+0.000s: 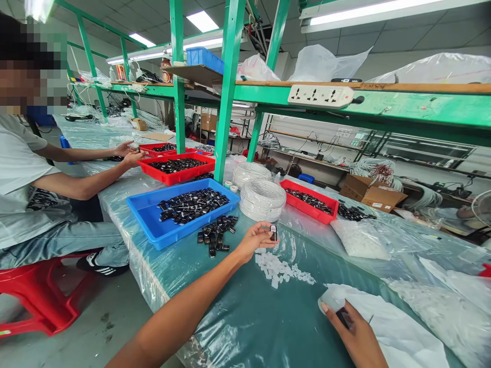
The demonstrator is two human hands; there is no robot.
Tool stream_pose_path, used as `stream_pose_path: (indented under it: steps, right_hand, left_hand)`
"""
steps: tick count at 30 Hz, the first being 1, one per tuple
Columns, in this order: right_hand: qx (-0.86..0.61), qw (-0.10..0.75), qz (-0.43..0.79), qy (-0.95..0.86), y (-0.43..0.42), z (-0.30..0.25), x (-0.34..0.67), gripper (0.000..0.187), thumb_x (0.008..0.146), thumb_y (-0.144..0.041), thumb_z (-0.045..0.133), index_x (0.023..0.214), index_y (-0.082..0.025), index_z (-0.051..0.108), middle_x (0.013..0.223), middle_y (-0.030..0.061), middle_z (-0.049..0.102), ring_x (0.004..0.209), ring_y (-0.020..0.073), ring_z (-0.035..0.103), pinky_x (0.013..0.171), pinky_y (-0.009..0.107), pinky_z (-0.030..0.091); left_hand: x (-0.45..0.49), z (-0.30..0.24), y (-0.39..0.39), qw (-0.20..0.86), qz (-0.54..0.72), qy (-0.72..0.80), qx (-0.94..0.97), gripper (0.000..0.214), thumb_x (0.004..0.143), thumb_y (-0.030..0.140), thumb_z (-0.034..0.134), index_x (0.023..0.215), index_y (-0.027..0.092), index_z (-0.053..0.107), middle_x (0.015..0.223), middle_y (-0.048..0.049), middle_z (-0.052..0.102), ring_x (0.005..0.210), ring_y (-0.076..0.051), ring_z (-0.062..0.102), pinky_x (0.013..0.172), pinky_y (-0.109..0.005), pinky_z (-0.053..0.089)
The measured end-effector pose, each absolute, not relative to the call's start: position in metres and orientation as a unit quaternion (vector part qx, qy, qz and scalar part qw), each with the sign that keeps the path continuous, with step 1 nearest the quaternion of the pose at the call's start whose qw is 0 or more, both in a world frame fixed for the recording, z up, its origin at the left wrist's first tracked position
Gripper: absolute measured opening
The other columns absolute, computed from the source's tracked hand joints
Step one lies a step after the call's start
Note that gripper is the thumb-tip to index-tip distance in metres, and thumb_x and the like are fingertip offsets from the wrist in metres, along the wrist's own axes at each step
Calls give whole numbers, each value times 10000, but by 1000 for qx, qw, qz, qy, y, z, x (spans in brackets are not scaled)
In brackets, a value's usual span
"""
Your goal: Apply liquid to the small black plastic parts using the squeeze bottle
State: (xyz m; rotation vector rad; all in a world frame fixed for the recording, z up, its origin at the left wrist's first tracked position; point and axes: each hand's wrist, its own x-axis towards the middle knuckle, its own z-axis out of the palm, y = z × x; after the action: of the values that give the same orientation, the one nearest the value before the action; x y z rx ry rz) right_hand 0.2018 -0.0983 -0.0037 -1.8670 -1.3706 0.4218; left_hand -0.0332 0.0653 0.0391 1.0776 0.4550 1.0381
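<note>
My left hand [256,239] is raised over the plastic-covered green table [245,317], fingers pinched on a small black part [273,232]. Just left of it lies a loose heap of black parts [216,235], and beyond that a blue tray [153,225] full of the same parts. Below the hand is a scatter of small white plastic pieces [278,269]. My right hand [355,332] rests at the lower right on a white plastic bag [399,327], fingers closed round a small dark piece [342,317].
Coils of white cable [263,199] and a red tray [310,202] of black parts stand behind. A bag of white pieces [358,239] lies to the right. A person on a red stool [42,296] works at two red trays [178,168] on the left. Green shelf posts [228,102] rise from the table.
</note>
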Motion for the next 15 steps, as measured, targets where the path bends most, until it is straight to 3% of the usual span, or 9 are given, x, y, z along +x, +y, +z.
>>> stream_pose_path:
  steps: [7,11,15]
  right_hand:
    - [-728,394,189,-528,-99,-7,206,365,650,-539,606,828,-221,623,804,25,670,713,215,596,604,256,459]
    - [-737,418,235,-477,-98,-13,207,385,634,-507,655,881,-214,617,873,25,673,817,233,602,677,264,457]
    - [-692,523,269,-419,-93,-17,207,475,607,-480,700,977,-207,582,992,39,657,945,245,580,817,296,434]
  left_hand:
    - [-27,30,66,715,455,199,492,450,668,248,728,1090,196,580,729,20,555,656,-79,564,600,-185,456]
    - [-23,30,59,746,405,194,492,421,614,278,767,977,142,605,696,8,585,644,-113,604,665,-258,499]
    - [-14,28,46,770,355,196,492,410,505,247,826,788,120,559,790,-33,619,704,-179,657,703,-311,515]
